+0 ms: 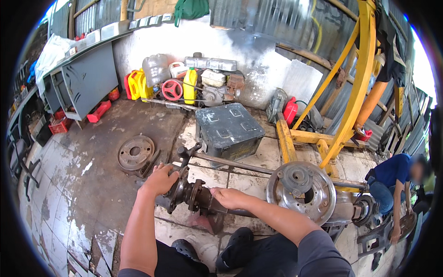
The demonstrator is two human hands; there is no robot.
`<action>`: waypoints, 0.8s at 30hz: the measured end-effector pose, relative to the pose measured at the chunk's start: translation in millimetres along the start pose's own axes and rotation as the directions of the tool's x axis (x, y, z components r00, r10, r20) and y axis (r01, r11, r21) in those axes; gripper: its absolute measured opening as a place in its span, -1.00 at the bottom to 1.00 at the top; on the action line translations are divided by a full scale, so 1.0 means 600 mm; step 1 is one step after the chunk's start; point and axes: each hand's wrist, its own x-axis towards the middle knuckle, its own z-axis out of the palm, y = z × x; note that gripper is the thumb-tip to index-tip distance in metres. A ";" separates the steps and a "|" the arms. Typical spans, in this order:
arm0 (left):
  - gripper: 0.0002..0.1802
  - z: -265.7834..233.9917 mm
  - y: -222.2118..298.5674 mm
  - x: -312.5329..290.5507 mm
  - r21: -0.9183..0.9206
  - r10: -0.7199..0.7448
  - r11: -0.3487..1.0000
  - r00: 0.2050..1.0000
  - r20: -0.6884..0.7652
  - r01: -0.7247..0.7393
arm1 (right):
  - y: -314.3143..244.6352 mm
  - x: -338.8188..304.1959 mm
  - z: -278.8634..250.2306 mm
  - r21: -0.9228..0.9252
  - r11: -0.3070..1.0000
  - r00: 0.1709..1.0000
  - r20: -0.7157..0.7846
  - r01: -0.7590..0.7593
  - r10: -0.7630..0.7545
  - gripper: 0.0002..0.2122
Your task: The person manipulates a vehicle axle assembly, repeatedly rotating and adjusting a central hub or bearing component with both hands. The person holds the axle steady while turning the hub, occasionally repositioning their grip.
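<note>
A greasy vehicle axle (215, 205) lies across in front of me, with a rusty bolted flange (196, 195) near its left end. My left hand (160, 180) is closed over the top of the steering knuckle (178, 190) at that end. Just right of the flange, my right hand (229, 198) is closed at the axle tube; whatever its fingers hold is hidden. Behind both hands runs a long metal rod (233, 164), with a dark jointed arm (187, 154) at its left end. A round steel wheel disc (323, 196) stands on the axle at right, beyond my right forearm.
A rusty round plate (136, 152) lies on the floor at left. Behind the axle sits a black box (230, 129). A yellow hoist frame (364, 92) rises at right, near a crouching person (390, 184) handling a part. Jugs (189, 86) and an engine (213, 90) line the wall.
</note>
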 end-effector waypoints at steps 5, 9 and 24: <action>-0.35 -0.002 -0.006 0.003 0.037 -0.014 0.999 1.000 -0.005 0.014 | 0.003 -0.001 -0.024 0.001 0.996 0.994 0.065 -0.089 0.089 -0.27; -0.33 -0.015 0.005 -0.011 0.025 -0.032 0.999 0.999 0.012 0.031 | -0.026 -0.012 -0.016 0.010 0.997 0.997 -0.010 -0.074 0.074 -0.24; -0.37 -0.012 0.012 -0.003 0.022 -0.025 0.999 1.000 0.016 0.024 | 0.005 0.000 -0.031 -0.053 0.988 0.983 0.108 -0.145 0.150 -0.38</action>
